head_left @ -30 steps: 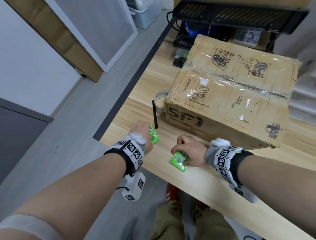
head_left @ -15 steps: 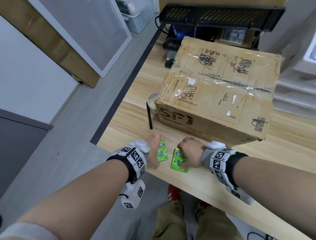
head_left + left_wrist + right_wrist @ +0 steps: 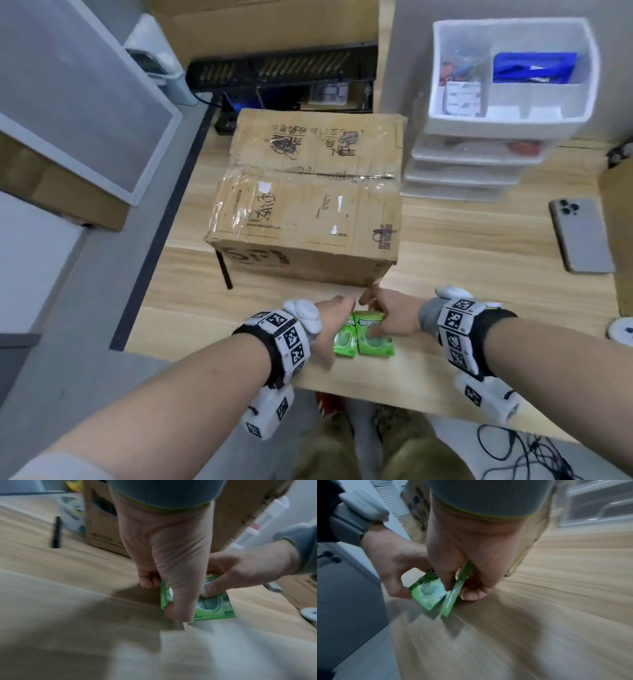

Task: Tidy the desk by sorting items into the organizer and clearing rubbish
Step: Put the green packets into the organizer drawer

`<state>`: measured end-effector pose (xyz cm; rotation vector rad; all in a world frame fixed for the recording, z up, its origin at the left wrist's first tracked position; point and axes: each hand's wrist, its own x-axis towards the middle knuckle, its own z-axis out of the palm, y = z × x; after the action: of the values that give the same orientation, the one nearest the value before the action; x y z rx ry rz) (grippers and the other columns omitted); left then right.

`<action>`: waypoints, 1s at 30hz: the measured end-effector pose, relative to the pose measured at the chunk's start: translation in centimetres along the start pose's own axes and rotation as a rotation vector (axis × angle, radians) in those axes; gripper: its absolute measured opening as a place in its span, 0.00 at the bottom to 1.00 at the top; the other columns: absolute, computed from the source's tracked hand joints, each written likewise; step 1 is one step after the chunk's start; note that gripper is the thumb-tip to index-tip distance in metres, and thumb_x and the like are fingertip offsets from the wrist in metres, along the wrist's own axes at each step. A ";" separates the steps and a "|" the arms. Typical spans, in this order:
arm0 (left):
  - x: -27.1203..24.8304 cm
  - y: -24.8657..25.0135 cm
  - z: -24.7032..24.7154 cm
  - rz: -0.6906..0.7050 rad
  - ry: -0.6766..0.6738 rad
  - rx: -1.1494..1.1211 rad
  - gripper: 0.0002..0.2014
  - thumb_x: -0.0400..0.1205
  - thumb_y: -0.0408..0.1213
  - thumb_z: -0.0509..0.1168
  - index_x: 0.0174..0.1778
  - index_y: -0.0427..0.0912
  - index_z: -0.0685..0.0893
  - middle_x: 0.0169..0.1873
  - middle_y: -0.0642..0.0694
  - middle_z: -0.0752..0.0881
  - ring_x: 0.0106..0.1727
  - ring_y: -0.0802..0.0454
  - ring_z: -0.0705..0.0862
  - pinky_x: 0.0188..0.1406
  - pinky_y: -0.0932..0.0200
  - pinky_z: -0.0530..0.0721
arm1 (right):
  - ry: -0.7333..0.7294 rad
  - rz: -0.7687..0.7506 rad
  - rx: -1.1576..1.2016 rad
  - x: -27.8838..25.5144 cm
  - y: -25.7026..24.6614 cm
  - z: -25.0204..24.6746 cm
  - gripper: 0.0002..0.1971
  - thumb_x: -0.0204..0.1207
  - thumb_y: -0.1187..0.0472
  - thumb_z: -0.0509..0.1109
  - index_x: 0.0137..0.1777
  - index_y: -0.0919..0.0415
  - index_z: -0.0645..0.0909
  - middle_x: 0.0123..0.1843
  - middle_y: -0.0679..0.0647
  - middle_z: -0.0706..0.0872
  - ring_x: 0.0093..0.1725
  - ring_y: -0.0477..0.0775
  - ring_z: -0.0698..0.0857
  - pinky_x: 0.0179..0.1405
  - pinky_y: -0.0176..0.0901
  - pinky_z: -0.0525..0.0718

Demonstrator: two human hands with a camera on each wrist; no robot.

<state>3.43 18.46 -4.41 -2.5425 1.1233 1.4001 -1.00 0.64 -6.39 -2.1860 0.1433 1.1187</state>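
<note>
Head view, green packs now touching, hands closer.

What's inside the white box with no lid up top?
The organizer's open top tray holds a blue packet, a white label card and some colourful small bits. What lies under them, and what fills the drawers below, is hidden or too blurry.

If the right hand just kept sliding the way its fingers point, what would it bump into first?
Probably the left hand. The right hand points leftward along the desk edge, gripping its green gum pack, which already sits against the left hand's pack. The cardboard box lies just beyond; depth is unclear.
</note>
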 end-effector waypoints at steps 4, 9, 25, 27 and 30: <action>2.5 5.3 -1.4 0.079 -0.005 0.030 0.42 0.56 0.45 0.82 0.55 0.53 0.58 0.46 0.47 0.75 0.44 0.45 0.82 0.43 0.43 0.88 | 0.069 0.063 0.193 -2.8 4.9 -2.6 0.28 0.67 0.50 0.84 0.66 0.54 0.81 0.60 0.52 0.87 0.59 0.53 0.86 0.61 0.43 0.83; 5.5 12.0 -3.7 0.157 0.038 0.010 0.41 0.54 0.48 0.80 0.52 0.52 0.58 0.45 0.49 0.75 0.40 0.45 0.84 0.37 0.41 0.89 | 0.097 0.084 0.428 -7.1 10.0 -5.2 0.13 0.73 0.53 0.80 0.51 0.58 0.85 0.42 0.53 0.89 0.36 0.49 0.86 0.32 0.37 0.84; 6.0 18.0 -20.1 0.189 0.611 0.119 0.26 0.69 0.40 0.73 0.63 0.42 0.74 0.58 0.43 0.71 0.55 0.43 0.77 0.49 0.46 0.83 | 0.426 -0.039 0.964 -8.0 10.1 -17.2 0.11 0.68 0.59 0.81 0.48 0.54 0.86 0.41 0.52 0.91 0.43 0.50 0.88 0.49 0.47 0.88; 4.9 16.7 -23.0 0.150 0.787 0.198 0.20 0.70 0.37 0.69 0.58 0.40 0.76 0.57 0.42 0.73 0.56 0.43 0.74 0.51 0.47 0.81 | 0.439 -0.053 1.021 -6.9 8.7 -18.5 0.09 0.69 0.61 0.82 0.46 0.55 0.86 0.41 0.52 0.91 0.41 0.49 0.88 0.38 0.39 0.85; 4.2 14.6 -25.6 0.013 1.060 0.287 0.22 0.69 0.39 0.67 0.58 0.37 0.79 0.58 0.38 0.76 0.56 0.39 0.75 0.53 0.48 0.79 | 0.425 -0.079 1.121 -5.0 7.9 -19.9 0.17 0.66 0.57 0.84 0.53 0.60 0.86 0.52 0.61 0.92 0.48 0.55 0.90 0.43 0.44 0.87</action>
<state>14.59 -3.70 12.12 -3.0043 1.2477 -0.2511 6.44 -18.47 1.48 -1.3301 0.6776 0.3197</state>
